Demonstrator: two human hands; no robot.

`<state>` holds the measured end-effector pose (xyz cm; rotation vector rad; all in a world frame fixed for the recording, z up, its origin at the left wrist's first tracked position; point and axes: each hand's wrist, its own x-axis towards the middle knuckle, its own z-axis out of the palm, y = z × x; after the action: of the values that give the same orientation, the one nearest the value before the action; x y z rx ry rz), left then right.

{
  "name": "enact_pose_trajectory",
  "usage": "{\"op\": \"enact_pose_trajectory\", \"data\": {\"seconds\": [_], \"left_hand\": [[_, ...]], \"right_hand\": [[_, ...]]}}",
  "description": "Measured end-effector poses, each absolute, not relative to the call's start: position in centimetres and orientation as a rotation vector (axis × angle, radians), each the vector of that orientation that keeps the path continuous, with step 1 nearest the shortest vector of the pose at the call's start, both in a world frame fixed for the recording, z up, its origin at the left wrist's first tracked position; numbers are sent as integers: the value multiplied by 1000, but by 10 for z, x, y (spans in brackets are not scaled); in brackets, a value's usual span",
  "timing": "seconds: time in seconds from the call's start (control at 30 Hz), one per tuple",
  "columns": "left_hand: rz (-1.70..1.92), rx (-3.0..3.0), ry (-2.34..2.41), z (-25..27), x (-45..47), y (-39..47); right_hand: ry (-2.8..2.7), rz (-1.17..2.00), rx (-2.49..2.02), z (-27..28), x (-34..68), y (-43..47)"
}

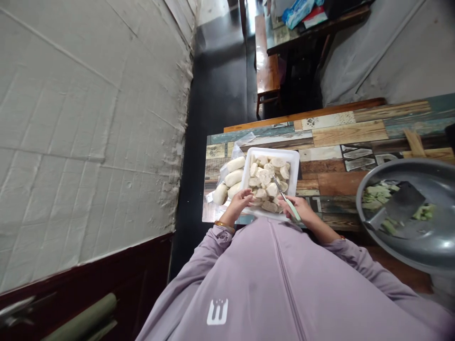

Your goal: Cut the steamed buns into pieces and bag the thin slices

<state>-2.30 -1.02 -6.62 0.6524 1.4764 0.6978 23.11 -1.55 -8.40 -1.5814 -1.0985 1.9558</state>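
A white tray (295,166) stands near the table's front edge, heaped with thick pale slices (263,176) of a root vegetable that looks like lotus root. My right hand (296,208) grips the green handle of a small knife (291,208). Its metal blade points forward and left over the slices. At the tray's front left, my left hand (242,201) has its fingers curled in by the slices; whatever they hold is hidden. Left of the tray, several whole peeled pale roots (233,178) lie on a clear plastic bag (245,139).
A large metal basin (444,227) at the right holds chopped pale-green vegetable (377,195) and a broad cleaver (405,203). The patchwork wood-pattern table (341,182) ends at my body. A wooden bench (266,71) and second table stand beyond; a white wall (88,118) rises at left.
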Motion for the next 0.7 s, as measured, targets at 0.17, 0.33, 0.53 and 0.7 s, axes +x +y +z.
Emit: {"op": "enact_pose_trajectory", "data": {"seconds": [0.17,0.33,0.53,0.7], "left_hand": [[733,545,1483,-72,-26,-12],[781,489,1507,-77,-39,-13],[839,464,1541,-84,-65,-17],[935,491,1740,-103,-104,-10]], "right_hand": [[-1111,2056,-1473,-91,202,-8],[-1077,2052,-1509,-98,176,5],[-972,1829,-1688,-101,207,11],[-922,1802,-1714,-96,222,5]]}}
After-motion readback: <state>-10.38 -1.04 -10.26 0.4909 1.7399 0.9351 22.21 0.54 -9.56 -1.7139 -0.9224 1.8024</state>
